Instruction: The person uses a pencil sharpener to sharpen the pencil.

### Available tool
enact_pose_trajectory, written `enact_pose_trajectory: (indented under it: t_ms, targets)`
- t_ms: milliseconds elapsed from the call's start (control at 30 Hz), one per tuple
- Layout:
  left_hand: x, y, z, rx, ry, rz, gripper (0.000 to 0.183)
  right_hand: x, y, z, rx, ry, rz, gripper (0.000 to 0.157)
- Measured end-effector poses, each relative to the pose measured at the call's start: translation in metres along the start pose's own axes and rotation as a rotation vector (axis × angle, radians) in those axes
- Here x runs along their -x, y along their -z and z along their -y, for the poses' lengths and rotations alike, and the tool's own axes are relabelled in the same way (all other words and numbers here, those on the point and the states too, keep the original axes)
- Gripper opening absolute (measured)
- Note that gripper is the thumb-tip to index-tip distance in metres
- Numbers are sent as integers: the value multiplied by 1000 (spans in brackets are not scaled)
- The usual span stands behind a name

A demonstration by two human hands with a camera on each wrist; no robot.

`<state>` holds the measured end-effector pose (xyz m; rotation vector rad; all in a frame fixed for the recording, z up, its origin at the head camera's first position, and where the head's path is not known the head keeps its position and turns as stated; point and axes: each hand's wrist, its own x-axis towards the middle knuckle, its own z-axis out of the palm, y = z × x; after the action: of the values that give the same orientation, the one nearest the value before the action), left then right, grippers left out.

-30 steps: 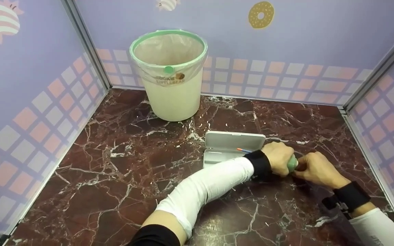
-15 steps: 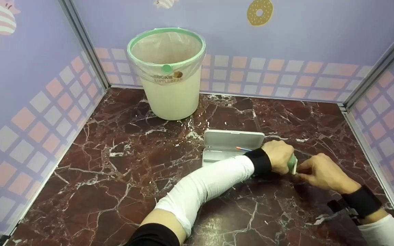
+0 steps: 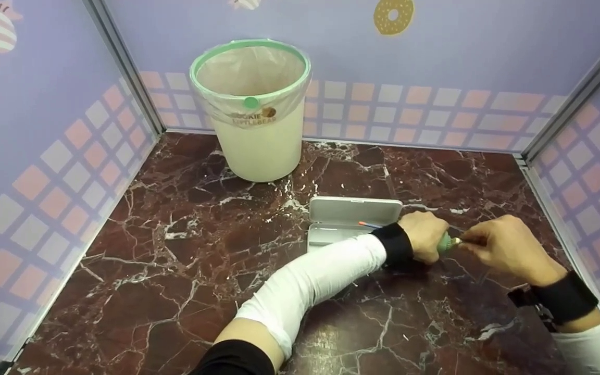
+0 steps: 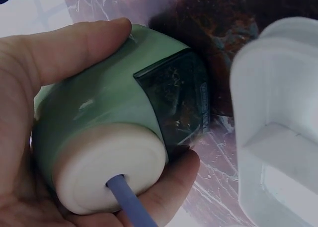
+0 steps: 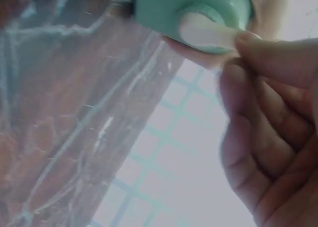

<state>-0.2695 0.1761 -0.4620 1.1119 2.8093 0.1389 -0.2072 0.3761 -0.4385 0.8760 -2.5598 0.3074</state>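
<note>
My left hand (image 3: 424,237) grips a green crank pencil sharpener (image 4: 94,100) with a pale round front and a dark see-through shavings drawer (image 4: 179,95). A purple pencil (image 4: 130,199) sticks into the hole in that front. On the sharpener's other side, my right hand (image 3: 516,250) pinches the pale crank handle (image 5: 211,32) between thumb and index finger; its other fingers are curled. In the head view my left hand covers most of the sharpener, and the pencil is hidden there.
Left of the sharpener lies an opened grey-white pencil case (image 3: 355,211) holding an orange-and-blue pencil (image 3: 369,225). Behind it stands a lined wastebasket (image 3: 258,148) with a green rim. Small white scraps (image 3: 302,186) dot the dark marbled table (image 3: 164,276). Patterned panels (image 3: 435,62) enclose the table.
My right hand has shifted right, dipping slightly and then rising, and the crank has turned with it. The left hand keeps its grip on the sharpener in nearly the same place.
</note>
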Motion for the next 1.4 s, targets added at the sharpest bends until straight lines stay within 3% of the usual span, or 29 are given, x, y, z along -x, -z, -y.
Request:
enact_pose_trajectory:
  t_ms: [200, 367, 500, 633, 867, 1167, 1400]
  targets:
    - [0, -2, 0, -3, -11, 0, 30, -7, 6, -3, -8, -64, 67, 28]
    - [-1, -2, 0, -6, -10, 0, 29, -11, 3, -8, 14, -76, 50, 27]
    - [-1, 0, 0, -10, -7, -1, 30, -12, -14, -16, 17, -154, 26, 20]
    - [-1, 0, -2, -17, -14, 1, 35, -8, -38, -25, -27, -204, 79, 17]
    - [-3, -1, 0, -10, 1, 26, 39, -1, -56, -27, -70, -175, 142, 35]
    - [-3, 0, 1, -2, 0, 15, 39, -2, -55, -25, -62, -183, 174, 36]
    - [0, -2, 0, -12, -3, -8, 37, 8, -62, -19, -94, -181, 176, 42]
